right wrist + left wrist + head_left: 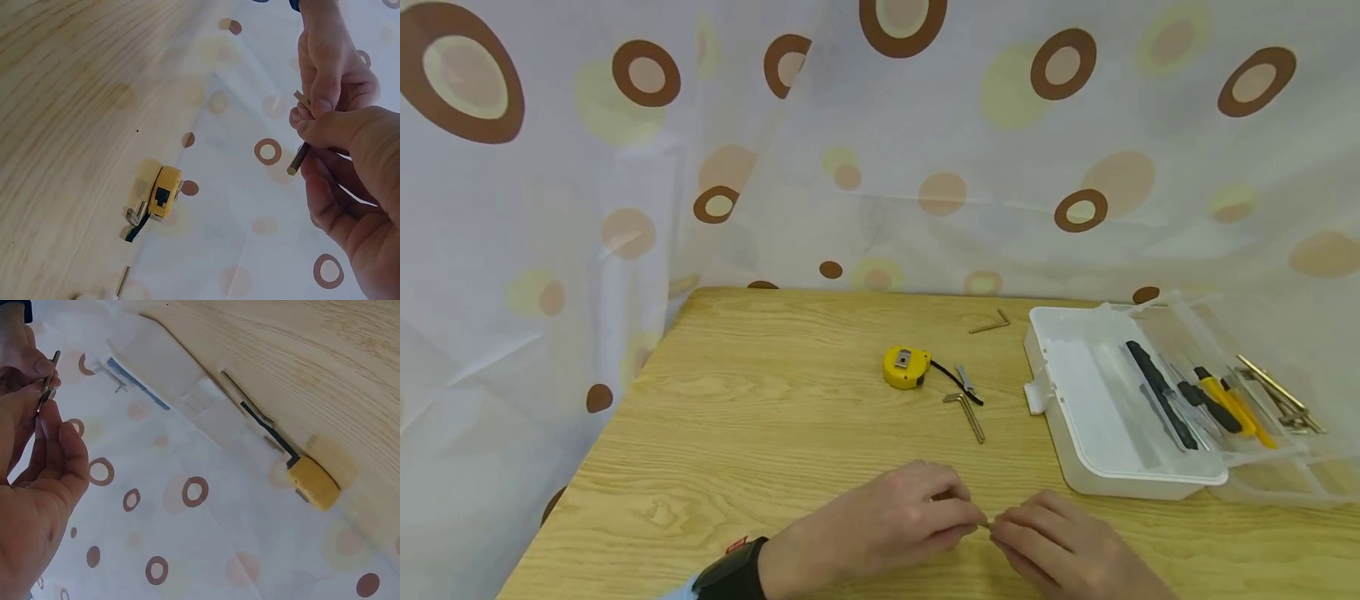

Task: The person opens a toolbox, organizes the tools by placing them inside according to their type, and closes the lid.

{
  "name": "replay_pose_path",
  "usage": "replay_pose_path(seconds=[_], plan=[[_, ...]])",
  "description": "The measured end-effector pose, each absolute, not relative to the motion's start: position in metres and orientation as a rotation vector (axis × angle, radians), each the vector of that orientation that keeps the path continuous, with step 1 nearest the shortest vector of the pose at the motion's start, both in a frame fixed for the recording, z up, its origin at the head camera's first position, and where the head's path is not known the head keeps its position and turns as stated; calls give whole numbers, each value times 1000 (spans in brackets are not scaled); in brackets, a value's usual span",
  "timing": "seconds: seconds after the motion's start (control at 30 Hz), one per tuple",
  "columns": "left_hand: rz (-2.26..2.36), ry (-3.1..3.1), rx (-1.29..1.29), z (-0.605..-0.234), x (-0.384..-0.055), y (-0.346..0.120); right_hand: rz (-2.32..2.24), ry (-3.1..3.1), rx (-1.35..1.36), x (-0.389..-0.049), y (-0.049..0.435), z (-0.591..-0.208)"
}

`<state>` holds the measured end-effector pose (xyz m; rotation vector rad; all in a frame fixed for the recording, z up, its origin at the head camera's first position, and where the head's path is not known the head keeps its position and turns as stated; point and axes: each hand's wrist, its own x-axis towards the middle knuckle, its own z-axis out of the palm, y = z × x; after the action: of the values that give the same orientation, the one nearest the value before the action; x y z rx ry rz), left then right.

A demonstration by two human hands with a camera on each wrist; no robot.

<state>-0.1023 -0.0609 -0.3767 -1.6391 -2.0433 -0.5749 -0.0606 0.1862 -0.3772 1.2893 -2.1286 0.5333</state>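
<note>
White box: stands at the right of the table.
Clear lid section: folded out rightward; yellow-and-black screwdrivers and brass-coloured pieces lie in it.
Long black tool: where box and lid overlap; which one bears it, cannot tell.
Metal piece: between both hands, above the table's near side.
Left hand: pinching the piece.
Right hand: likewise, fingertips closed on it.
</note>
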Motion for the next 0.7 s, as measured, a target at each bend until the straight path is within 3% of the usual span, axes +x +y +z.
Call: replay_pose_path(seconds=[0.3,0.7], plan=[[-634,-2039,-1582,-378,-101,-61,448,-2240,1234,-54,187,-373],[-581,-2514,-1224,-391,-96,-92,511,-1964,1170,-79,208,-374]])
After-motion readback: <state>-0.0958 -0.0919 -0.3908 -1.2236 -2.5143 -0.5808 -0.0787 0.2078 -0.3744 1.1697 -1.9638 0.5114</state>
